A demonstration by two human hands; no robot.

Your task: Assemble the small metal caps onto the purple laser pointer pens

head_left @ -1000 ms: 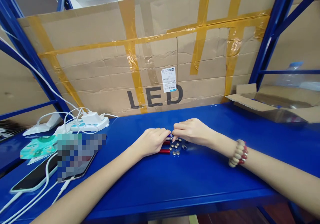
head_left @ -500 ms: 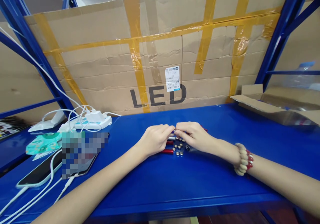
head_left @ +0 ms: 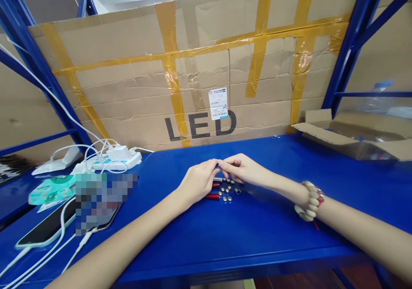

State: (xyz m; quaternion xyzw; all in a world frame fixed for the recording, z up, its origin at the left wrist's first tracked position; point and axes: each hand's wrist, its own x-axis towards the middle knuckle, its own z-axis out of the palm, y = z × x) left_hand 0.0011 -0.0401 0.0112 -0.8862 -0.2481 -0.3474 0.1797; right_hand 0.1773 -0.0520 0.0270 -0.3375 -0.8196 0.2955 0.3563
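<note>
My left hand [head_left: 200,179] and my right hand [head_left: 246,168] meet over the blue shelf, fingertips pinched together. Between them shows a small dark blue tube-like piece [head_left: 218,166], mostly covered by the fingers. Below the hands lie red metal tubes [head_left: 213,197] and a silver tube [head_left: 218,179], their left ends hidden behind my left hand. To their right several silver button cells [head_left: 225,199] are scattered. A small black piece [head_left: 237,190] rests beside them, just under my right hand.
A power strip [head_left: 128,160] with white chargers and cables stands at the left. Nearer are a green tissue pack [head_left: 48,189] and a phone [head_left: 46,224] on a cable. An open cardboard box [head_left: 354,143] sits at the right; a large cardboard sheet [head_left: 135,95] closes off the back.
My right hand has turned, its fingers now less curled, and both hands still meet at the small blue piece. The whole view has shifted slightly.
</note>
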